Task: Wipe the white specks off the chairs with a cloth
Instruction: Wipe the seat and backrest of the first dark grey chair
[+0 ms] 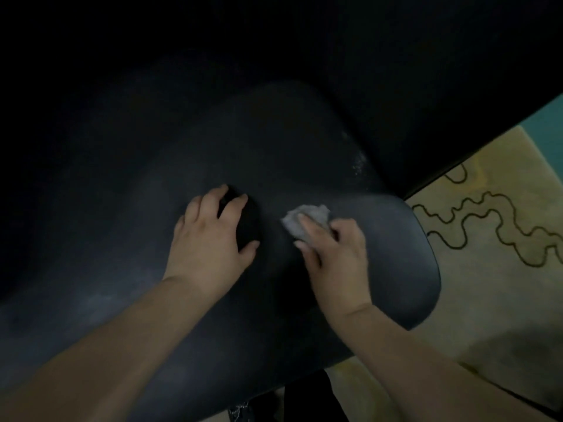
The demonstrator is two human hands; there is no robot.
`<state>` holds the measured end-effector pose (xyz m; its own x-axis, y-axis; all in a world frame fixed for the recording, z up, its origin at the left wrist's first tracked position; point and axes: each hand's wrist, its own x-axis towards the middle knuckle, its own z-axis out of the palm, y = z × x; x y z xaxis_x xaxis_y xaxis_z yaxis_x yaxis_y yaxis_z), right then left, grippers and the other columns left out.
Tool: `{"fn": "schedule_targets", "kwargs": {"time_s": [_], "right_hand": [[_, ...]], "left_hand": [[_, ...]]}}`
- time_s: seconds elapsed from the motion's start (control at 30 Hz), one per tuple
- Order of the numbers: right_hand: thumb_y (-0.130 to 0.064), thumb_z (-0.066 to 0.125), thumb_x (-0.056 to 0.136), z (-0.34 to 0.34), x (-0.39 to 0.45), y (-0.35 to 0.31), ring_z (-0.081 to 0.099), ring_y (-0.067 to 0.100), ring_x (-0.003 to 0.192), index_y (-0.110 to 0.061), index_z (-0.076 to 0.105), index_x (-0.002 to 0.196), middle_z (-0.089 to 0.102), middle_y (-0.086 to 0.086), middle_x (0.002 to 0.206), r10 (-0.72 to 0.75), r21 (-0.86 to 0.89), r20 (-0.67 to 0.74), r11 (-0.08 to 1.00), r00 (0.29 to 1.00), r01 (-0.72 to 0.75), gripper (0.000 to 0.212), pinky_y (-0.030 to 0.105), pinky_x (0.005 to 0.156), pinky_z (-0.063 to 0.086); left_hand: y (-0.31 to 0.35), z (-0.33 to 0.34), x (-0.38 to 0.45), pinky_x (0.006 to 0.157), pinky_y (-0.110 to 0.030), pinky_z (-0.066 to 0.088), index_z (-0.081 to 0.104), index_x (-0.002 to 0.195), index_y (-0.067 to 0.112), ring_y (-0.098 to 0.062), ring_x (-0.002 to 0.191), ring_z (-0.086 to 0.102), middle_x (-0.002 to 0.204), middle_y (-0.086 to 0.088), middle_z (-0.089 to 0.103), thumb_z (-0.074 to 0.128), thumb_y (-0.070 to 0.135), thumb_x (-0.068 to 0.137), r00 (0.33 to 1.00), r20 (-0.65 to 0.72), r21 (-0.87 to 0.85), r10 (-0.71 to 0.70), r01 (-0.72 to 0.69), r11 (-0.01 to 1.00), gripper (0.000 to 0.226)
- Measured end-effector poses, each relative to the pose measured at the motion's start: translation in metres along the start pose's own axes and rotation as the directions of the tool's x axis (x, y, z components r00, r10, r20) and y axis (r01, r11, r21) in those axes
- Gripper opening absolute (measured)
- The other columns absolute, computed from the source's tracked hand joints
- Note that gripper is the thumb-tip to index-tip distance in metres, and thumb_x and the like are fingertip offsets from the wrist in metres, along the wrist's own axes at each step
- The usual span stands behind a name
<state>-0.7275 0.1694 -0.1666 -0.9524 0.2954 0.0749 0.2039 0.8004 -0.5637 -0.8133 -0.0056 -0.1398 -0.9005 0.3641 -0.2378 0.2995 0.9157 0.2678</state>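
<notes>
The right hand is pinching the cloth against the chair; the left hand is bracing, fingers spread. It is best sweeping firmly toward the specks at upper right.

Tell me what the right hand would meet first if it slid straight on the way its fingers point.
Probably bare seat of the dark chair: the right hand, pressing the cloth, points up-left, while the white specks lie off to the right.

You see the dark chair seat from above, with white specks scattered near its far right edge. Your crumpled grey cloth lies on the seat's middle.
</notes>
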Motion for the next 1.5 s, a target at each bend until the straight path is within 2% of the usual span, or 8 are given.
{"fn": "schedule_targets", "kwargs": {"time_s": [0.1,0.27,0.43,0.67,0.87,1.13,1.27,1.5], "right_hand": [[-0.02,0.072,0.083,0.004,0.037,-0.001,0.05,0.034,0.085,-0.019,0.068,0.119,0.052,0.017,0.097,-0.084,-0.056,0.033,0.995,0.996,0.086,0.037,0.042,0.075,0.048],[-0.023,0.062,0.091,-0.011,0.021,0.026,0.045,0.025,0.097,-0.024,0.057,0.13,0.046,0.009,0.107,0.256,-0.037,-0.135,0.964,0.957,-0.263,0.039,0.042,0.085,0.045],[-0.016,0.068,0.086,0.008,0.022,-0.006,0.048,0.029,0.097,-0.019,0.059,0.13,0.048,0.014,0.108,0.072,0.04,-0.002,0.997,0.997,-0.072,0.045,0.043,0.086,0.047],[-0.02,0.057,0.093,-0.004,0.048,0.02,0.044,0.026,0.101,-0.024,0.055,0.133,0.046,0.014,0.113,0.318,-0.027,-0.111,0.946,0.941,-0.323,0.04,0.04,0.09,0.044],[-0.013,0.065,0.089,0.0,0.048,0.008,0.048,0.027,0.098,-0.018,0.06,0.128,0.048,0.012,0.108,0.129,0.039,0.036,0.991,0.991,-0.131,0.04,0.044,0.088,0.048],[-0.034,0.053,0.095,-0.003,0.057,0.002,0.042,0.007,0.119,-0.033,0.039,0.144,0.039,-0.001,0.129,0.268,0.205,0.069,0.939,0.961,-0.277,0.05,0.013,0.105,0.035],[-0.043,0.043,0.094,-0.026,0.038,0.007,0.036,-0.006,0.124,-0.034,0.026,0.148,0.043,-0.013,0.136,0.298,0.335,0.117,0.886,0.947,-0.321,0.057,0.001,0.099,0.026],[-0.003,0.048,0.094,-0.038,0.015,0.023,0.042,-0.009,0.117,-0.021,0.051,0.136,0.053,-0.01,0.126,0.335,0.301,0.095,0.888,0.938,-0.347,0.046,0.002,0.101,0.028]], "left_hand": [[0.0,0.0,-0.001,0.107,-0.048,0.031,0.036,0.145,0.026,-0.028,0.133,0.023,0.151,-0.005,0.028,0.068,0.048,0.077,1.0,0.014,-0.003,0.01,-0.01,1.0,0.077],[0.0,-0.005,0.003,0.105,-0.047,0.034,0.039,0.143,0.027,-0.027,0.131,0.027,0.147,-0.004,0.03,0.067,0.051,0.077,1.0,0.003,0.006,0.004,-0.004,1.0,0.075],[0.004,-0.004,0.009,0.102,-0.048,0.036,0.042,0.141,0.026,-0.029,0.13,0.03,0.146,-0.005,0.033,0.068,0.05,0.076,1.0,-0.001,0.006,0.005,-0.005,1.0,0.074],[0.009,-0.007,0.024,0.098,-0.05,0.039,0.044,0.139,0.026,-0.029,0.126,0.033,0.144,-0.004,0.036,0.068,0.051,0.075,1.0,-0.012,0.016,-0.019,0.019,1.0,0.072],[0.014,-0.01,0.031,0.097,-0.048,0.04,0.046,0.138,0.026,-0.028,0.124,0.036,0.142,-0.003,0.038,0.07,0.049,0.075,1.0,-0.019,0.009,-0.019,0.019,1.0,0.071],[0.022,-0.015,0.04,0.1,-0.047,0.041,0.051,0.136,0.022,-0.029,0.123,0.038,0.138,-0.004,0.042,0.069,0.038,0.079,0.999,-0.053,-0.117,0.006,-0.012,0.993,0.062],[0.048,-0.015,0.037,0.102,-0.025,0.036,0.056,0.131,0.023,-0.019,0.119,0.046,0.131,0.001,0.045,0.069,0.027,0.082,0.995,-0.097,-0.372,0.031,-0.065,0.926,0.05],[0.111,0.01,0.03,0.105,-0.031,0.041,0.047,0.138,0.024,-0.016,0.128,0.04,0.14,0.001,0.035,0.067,0.047,0.081,1.0,-0.013,-0.482,-0.028,0.018,0.876,0.065]]}}
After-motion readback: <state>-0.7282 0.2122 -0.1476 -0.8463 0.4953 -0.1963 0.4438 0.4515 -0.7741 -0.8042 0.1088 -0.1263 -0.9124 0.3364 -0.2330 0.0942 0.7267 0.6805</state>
